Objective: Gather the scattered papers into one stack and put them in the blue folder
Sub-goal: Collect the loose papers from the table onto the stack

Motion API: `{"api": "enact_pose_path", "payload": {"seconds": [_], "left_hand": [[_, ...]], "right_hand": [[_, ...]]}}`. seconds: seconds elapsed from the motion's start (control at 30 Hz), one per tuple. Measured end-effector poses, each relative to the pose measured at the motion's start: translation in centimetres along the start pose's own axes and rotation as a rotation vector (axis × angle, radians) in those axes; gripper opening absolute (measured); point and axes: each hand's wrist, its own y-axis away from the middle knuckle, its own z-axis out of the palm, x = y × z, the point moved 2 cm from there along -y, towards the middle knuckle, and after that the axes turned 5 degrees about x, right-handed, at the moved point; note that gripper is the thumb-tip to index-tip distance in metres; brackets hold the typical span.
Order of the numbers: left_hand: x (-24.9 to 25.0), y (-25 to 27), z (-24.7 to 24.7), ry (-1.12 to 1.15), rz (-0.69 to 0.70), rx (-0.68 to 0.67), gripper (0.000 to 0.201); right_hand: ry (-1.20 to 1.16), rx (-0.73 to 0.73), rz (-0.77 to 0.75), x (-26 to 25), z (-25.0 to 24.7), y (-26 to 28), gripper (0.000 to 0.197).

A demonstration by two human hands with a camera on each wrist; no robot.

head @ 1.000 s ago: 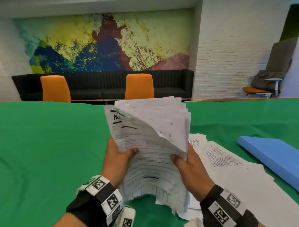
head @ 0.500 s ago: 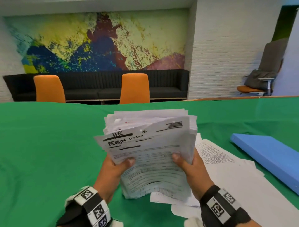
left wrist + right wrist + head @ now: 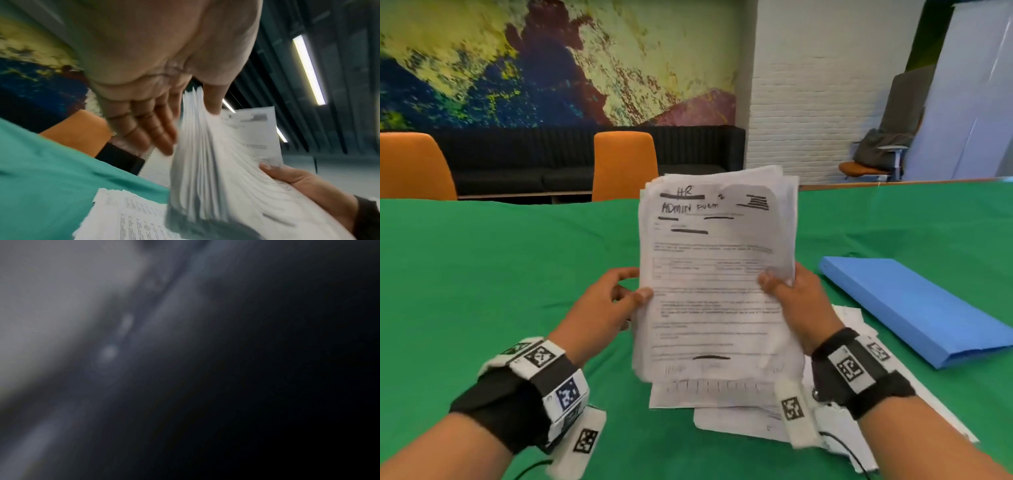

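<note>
Green cloth (image 3: 500, 281) runs across the whole table, orange chairs and a painted wall beyond it, and I've got the stack of papers (image 3: 717, 274) upright between both hands, its bottom edge down among the loose sheets (image 3: 743, 423) that lie flat beneath it. My left hand (image 3: 599, 308) pinches the left edge, thumb on the front page and fingers lying long behind; the left wrist view shows that thumb (image 3: 212, 100) pressing the fanned sheet edges. My right hand (image 3: 796, 301) grips the right edge, thumb across the front. From the right wrist camera I get only dark blur, so nothing more on that side.

Progress check: most of the pile looks gathered, I'd say, but the edges are ragged and uneven, so squaring up isn't finished. Those flat sheets under and to the right of the stack haven't joined it yet. And the blue folder (image 3: 914, 308) lies closed on the cloth to my right, near the papers but apart from them. Opening it and loading it are both left to do.
</note>
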Motion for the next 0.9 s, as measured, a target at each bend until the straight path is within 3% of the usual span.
{"api": "enact_pose_path", "payload": {"seconds": [0.07,0.17,0.27,0.37,0.47,0.5,0.6,0.67,0.77,0.9], "left_hand": [[0.2,-1.8,1.9,-0.291,-0.032,-0.131,0.049],[-0.9,-4.0,5.2,-0.726,-0.094,-0.313,0.064],[-2.3,-5.4,8.2,-0.918,-0.206,-0.352,0.069],[-3.2,-6.9,9.9,-0.864,-0.321,-0.284,0.051],[-4.2,-8.0,10.6,-0.708,-0.413,-0.182,0.074],[-4.3,-8.2,10.8,-0.628,-0.426,-0.148,0.073],[-3.8,-8.4,11.6,-0.461,-0.367,-0.106,0.037],[-2.8,-8.8,11.0,-0.473,-0.293,-0.066,0.026],[-0.7,-10.8,7.3,-0.438,-0.217,0.152,0.025],[1.7,-13.0,0.6,-0.075,-0.294,0.465,0.032]], "right_hand": [[-0.003,0.152,0.040,0.8,-5.5,-1.8,0.023],[0.014,0.286,0.137,3.8,-12.9,-2.5,0.028],[0.009,0.342,0.259,7.5,-17.5,-1.0,0.029],[-0.021,0.326,0.362,11.1,-19.2,0.4,0.033],[-0.055,0.315,0.404,12.6,-19.3,0.9,0.035],[-0.067,0.315,0.405,12.8,-19.3,0.9,0.035],[-0.097,0.300,0.413,13.2,-19.5,0.7,0.031],[-0.115,0.286,0.412,13.3,-19.6,0.9,0.030],[-0.149,0.280,0.408,13.1,-19.9,1.1,0.025],[-0.206,0.287,0.371,12.2,-20.7,1.5,0.023]]}}
